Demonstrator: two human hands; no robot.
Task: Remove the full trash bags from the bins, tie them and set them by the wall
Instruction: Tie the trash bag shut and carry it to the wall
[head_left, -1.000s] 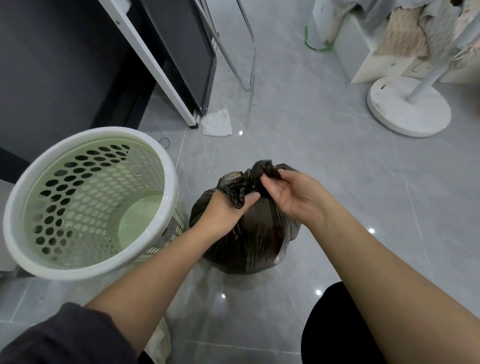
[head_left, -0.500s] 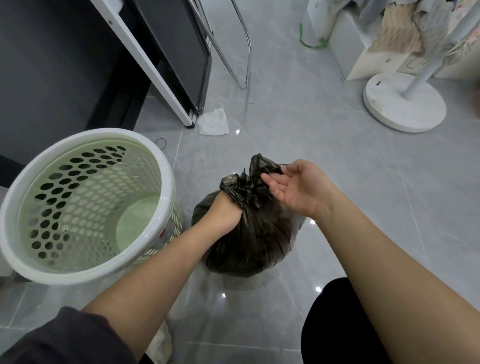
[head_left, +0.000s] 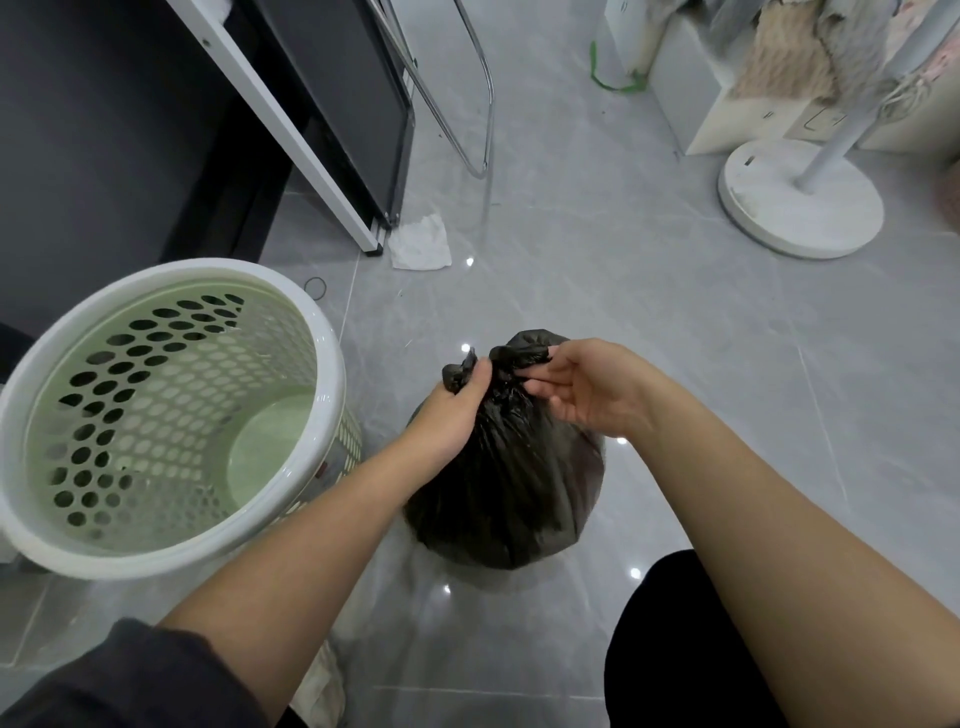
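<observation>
I log the black trash bag (head_left: 498, 483) on the grey tile floor (head_left: 649, 322), just right of the perforated bin (head_left: 171, 415). Left hand (head_left: 452, 410) grips its gathered neck; right hand (head_left: 587, 387) pinches the top.

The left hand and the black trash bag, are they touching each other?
Touching. The head view shows the left hand gripping the gathered neck of the black trash bag.
</observation>
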